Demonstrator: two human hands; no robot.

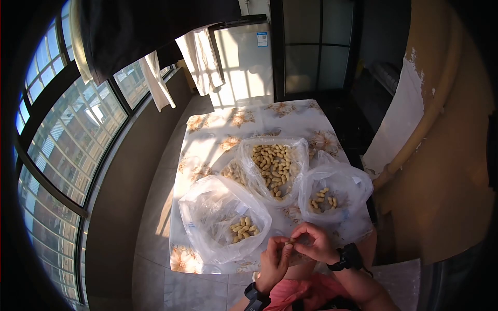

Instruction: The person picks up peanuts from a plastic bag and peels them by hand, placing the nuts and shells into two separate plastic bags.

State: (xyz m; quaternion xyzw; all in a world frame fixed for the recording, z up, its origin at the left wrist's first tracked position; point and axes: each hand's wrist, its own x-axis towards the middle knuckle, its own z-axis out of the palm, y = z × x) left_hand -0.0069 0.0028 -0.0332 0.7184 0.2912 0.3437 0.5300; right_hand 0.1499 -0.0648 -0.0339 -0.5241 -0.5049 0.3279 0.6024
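My left hand [278, 257] and my right hand [314, 242] meet at the front edge of the table, fingertips together. Both are closed in a pinch on a small tan thing that looks like a peanut [291, 240], mostly hidden by the fingers. Just left of my left hand, an open clear plastic bag [199, 207] holds a small heap of peanuts [244, 229]. Beyond my hands, a middle bag [298, 150] contains the largest pile of peanuts [271, 165]. Several peanuts [319, 198] lie in the right bag [355, 184].
A flower-patterned cloth [207, 140] covers the table. Barred windows [78, 140] run along the left, with a white curtain [199, 59] and dark cloth hanging above. A white fridge [243, 67] stands behind the table. A pipe [420, 135] runs down the right wall.
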